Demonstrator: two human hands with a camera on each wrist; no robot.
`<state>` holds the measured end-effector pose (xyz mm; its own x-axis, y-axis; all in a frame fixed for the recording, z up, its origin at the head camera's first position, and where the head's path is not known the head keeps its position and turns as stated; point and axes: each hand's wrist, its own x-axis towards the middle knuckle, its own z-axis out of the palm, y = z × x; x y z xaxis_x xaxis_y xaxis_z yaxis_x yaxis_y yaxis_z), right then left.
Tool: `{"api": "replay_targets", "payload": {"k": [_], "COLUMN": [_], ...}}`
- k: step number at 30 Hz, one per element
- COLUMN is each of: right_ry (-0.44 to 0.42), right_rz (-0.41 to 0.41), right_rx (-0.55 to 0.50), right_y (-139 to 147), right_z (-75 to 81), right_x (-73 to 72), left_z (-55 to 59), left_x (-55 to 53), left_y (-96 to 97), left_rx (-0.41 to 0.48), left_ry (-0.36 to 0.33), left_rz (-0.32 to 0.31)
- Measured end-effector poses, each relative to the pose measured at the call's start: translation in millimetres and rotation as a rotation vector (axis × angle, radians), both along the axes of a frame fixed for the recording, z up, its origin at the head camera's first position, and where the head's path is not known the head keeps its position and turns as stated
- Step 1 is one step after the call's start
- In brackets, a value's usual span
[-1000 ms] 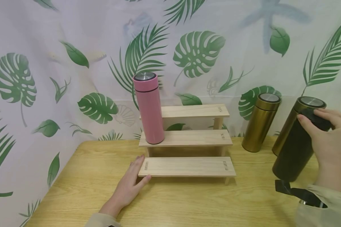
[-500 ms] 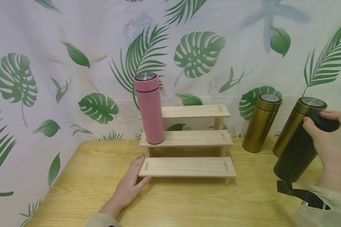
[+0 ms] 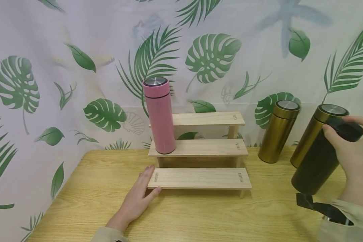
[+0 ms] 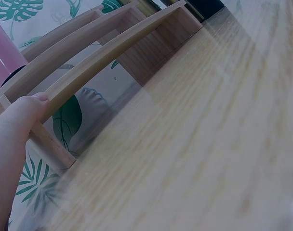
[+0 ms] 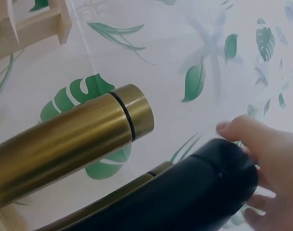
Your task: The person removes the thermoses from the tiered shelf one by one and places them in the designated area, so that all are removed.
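Note:
My left hand (image 3: 136,195) grips the left end of the lowest step of a three-tier wooden rack (image 3: 199,178), thumb at its front corner and fingers along its side. In the left wrist view, the thumb (image 4: 33,108) lies on that corner. My right hand (image 3: 357,154) holds a black thermos bottle (image 3: 316,164) by its top, at the right of the table. Thumb and index finger span the lid; in the right wrist view the thumb tip (image 5: 224,127) sits right by its rim, and the other fingers are partly hidden behind the bottle.
A pink thermos bottle (image 3: 159,117) stands upright at the left of the rack's middle step. Right of the rack stand two gold thermos bottles: one (image 3: 276,134) nearer the rack, another (image 3: 308,136) partly hidden behind the black one. A leaf-print curtain (image 3: 103,77) hangs behind the wooden table (image 3: 181,218).
My right hand and the top of the black thermos bottle have shifted slightly right, while its base has barely moved. My left hand and the rack have stayed in place.

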<state>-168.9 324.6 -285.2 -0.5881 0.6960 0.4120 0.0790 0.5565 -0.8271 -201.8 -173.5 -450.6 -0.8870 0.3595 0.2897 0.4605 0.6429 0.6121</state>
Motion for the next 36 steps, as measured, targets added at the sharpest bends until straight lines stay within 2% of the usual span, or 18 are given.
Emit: {"api": "replay_targets", "payload": {"k": [3, 7, 9, 10, 17, 24, 29, 36], "right_ry": [0.050, 0.262, 0.338, 0.363, 0.398, 0.517, 0.533, 0.389], "right_rz": [0.020, 0.136, 0.223, 0.272, 0.587, 0.849, 0.944, 0.997], "right_rx": [0.131, 0.383, 0.457, 0.473, 0.506, 0.571, 0.575, 0.581], "right_y": [-9.9, -34.0, -51.9, -62.3, -140.1, -212.1, -250.8, -283.7], "right_z": [6.4, 11.8, 13.4, 13.9, 21.2, 43.0, 56.3, 70.6], "right_x": [1.5, -3.9, -9.9, -13.4, -42.0, -67.3, -87.0, -106.3], "left_z": [0.2, 0.1, 0.0, 0.0, -1.1, -2.1, -2.3, -1.2], "left_x": [-0.1, 0.0, -0.1, -0.1, -1.4, -1.8, -1.2, -1.2], "left_y": [-0.2, -0.1, 0.1, 0.2, 0.1, -0.8, -0.7, 0.0], "left_rx": [-0.003, -0.006, -0.005, -0.003, 0.001, 0.002, 0.001, 0.001], "left_ry": [0.006, 0.010, 0.009, 0.008, 0.010, 0.018, 0.009, 0.023], "left_rz": [-0.004, -0.012, -0.017, -0.019, -0.019, -0.014, -0.004, -0.001]}}
